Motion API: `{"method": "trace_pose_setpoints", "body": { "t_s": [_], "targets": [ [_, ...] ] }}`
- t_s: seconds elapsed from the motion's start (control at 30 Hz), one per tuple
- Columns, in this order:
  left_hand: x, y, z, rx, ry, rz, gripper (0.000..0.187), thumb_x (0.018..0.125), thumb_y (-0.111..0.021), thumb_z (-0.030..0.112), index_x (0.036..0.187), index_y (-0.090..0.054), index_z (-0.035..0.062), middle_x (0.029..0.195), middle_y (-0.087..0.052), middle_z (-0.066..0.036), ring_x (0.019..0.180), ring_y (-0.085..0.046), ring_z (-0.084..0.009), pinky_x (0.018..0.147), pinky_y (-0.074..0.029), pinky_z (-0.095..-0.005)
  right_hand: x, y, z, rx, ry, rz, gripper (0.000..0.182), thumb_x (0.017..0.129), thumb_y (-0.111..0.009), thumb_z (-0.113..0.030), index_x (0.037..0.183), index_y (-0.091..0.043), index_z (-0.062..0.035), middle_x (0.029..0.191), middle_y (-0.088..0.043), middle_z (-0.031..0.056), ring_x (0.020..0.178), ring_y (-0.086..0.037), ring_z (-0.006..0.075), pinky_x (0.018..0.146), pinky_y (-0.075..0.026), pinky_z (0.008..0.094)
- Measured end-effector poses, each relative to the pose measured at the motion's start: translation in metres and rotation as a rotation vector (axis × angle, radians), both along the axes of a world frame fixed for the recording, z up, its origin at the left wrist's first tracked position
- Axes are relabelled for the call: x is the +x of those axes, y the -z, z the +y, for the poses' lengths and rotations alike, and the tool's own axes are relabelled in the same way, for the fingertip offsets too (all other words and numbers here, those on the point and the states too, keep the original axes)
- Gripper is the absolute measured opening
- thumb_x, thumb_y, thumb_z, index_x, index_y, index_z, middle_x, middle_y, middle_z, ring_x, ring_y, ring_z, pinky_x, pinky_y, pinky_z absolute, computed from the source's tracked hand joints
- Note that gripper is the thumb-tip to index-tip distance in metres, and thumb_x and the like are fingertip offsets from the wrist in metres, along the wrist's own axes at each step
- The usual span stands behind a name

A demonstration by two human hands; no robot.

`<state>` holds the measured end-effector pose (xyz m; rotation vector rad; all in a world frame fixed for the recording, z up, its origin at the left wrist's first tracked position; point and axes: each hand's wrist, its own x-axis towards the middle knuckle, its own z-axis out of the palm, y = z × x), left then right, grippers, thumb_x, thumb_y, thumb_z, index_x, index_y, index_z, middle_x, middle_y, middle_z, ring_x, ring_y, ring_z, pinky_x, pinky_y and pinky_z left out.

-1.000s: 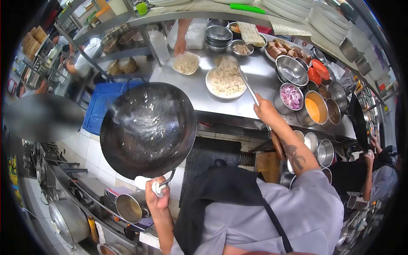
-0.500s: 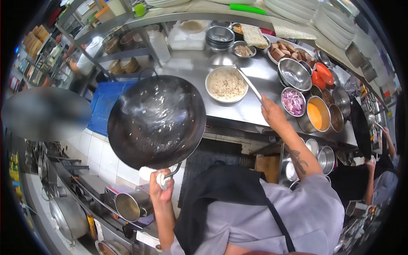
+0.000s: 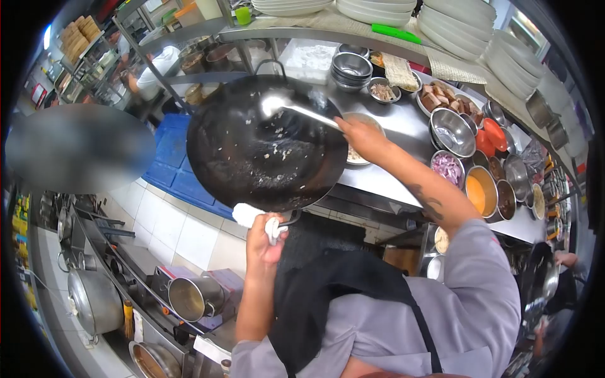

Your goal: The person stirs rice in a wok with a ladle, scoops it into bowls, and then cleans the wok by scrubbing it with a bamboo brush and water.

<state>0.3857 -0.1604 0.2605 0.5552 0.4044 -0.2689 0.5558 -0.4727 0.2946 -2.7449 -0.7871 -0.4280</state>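
My left hand (image 3: 263, 242) is closed round the near handle of a large dark wok (image 3: 252, 164), with a white cloth (image 3: 275, 230) between. The wok is held tilted over the counter edge, with small bits of fried rice stuck to its inside. In my right hand (image 3: 364, 135) is the handle of a metal ladle (image 3: 309, 114); its shiny head is inside the wok, toward the far side. A white bowl of fried rice (image 3: 357, 155) stands on the counter, partly hidden behind my right hand and the wok's rim.
On the steel counter (image 3: 403, 179) stand metal bowls (image 3: 452, 131), chopped red onion (image 3: 446, 169), a pot of orange liquid (image 3: 480, 192) and a plate of meat chunks (image 3: 438, 97). Plates (image 3: 372, 11) fill the shelf. A blue lid (image 3: 173, 151) lies left; another person (image 3: 161, 69) is beyond.
The ladle has moved left from the bowl of rice into the wok. My right arm reaches further left. The wok now appears higher and further right, overlapping the bowl.
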Motion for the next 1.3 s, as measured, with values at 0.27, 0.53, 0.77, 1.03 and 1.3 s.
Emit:
{"method": "trace_pose_setpoints", "body": {
  "t_s": [0.27, 0.53, 0.77, 1.03, 1.3],
  "targets": [
    [0.035, 0.001, -0.003, -0.027, 0.051, -0.059, 0.008, 0.089, -0.050, 0.012, 0.084, -0.054, 0.0059, 0.075, -0.057, -0.007, 0.066, -0.056, -0.0157, 0.047, -0.042, -0.0280, -0.049, -0.064, -0.073, -0.314, 0.167, 0.192, 0.047, 0.085, -0.051, -0.006, 0.132, -0.049, -0.0126, 0.089, -0.059, 0.0196, 0.077, -0.062, 0.0379, 0.068, -0.052, 0.0463],
    [0.080, -0.001, -0.023, -0.045, -0.057, -0.051, 0.010, 0.087, -0.052, 0.013, 0.085, -0.057, 0.0036, 0.072, -0.060, -0.010, 0.058, -0.055, -0.0191, 0.048, -0.044, -0.0290, -0.047, -0.017, -0.081, -0.190, 0.062, 0.153, 0.058, 0.085, -0.045, 0.000, 0.141, -0.039, -0.0140, 0.090, -0.058, 0.0184, 0.076, -0.062, 0.0355, 0.070, -0.051, 0.0454],
    [0.094, 0.029, -0.011, 0.057, -0.063, -0.012, 0.007, 0.086, -0.056, 0.013, 0.083, -0.055, 0.0075, 0.067, -0.057, -0.006, 0.057, -0.054, -0.0157, 0.044, -0.041, -0.0267, -0.122, -0.081, -0.151, -0.551, 0.264, 0.039, 0.064, 0.080, -0.050, 0.001, 0.141, -0.040, -0.0158, 0.078, -0.054, 0.0107, 0.067, -0.062, 0.0271, 0.059, -0.051, 0.0385],
    [0.039, 0.038, 0.047, -0.067, -0.028, 0.035, 0.008, 0.087, -0.051, 0.015, 0.083, -0.054, 0.0077, 0.072, -0.058, -0.008, 0.063, -0.055, -0.0156, 0.046, -0.042, -0.0271, -0.115, -0.089, -0.065, -0.275, 0.123, 0.047, 0.041, 0.087, -0.048, -0.006, 0.129, -0.051, -0.0043, 0.084, -0.059, 0.0145, 0.069, -0.063, 0.0317, 0.063, -0.052, 0.0413],
    [-0.025, 0.040, 0.114, -0.306, -0.114, -0.046, 0.013, 0.087, -0.051, 0.015, 0.080, -0.056, 0.0058, 0.075, -0.057, -0.008, 0.063, -0.053, -0.0168, 0.048, -0.044, -0.0280, -0.073, -0.080, 0.079, -0.276, -0.248, 0.353, 0.047, 0.085, -0.046, -0.002, 0.131, -0.050, -0.0099, 0.095, -0.058, 0.0186, 0.089, -0.060, 0.0369, 0.076, -0.048, 0.0457]
  ]
}}
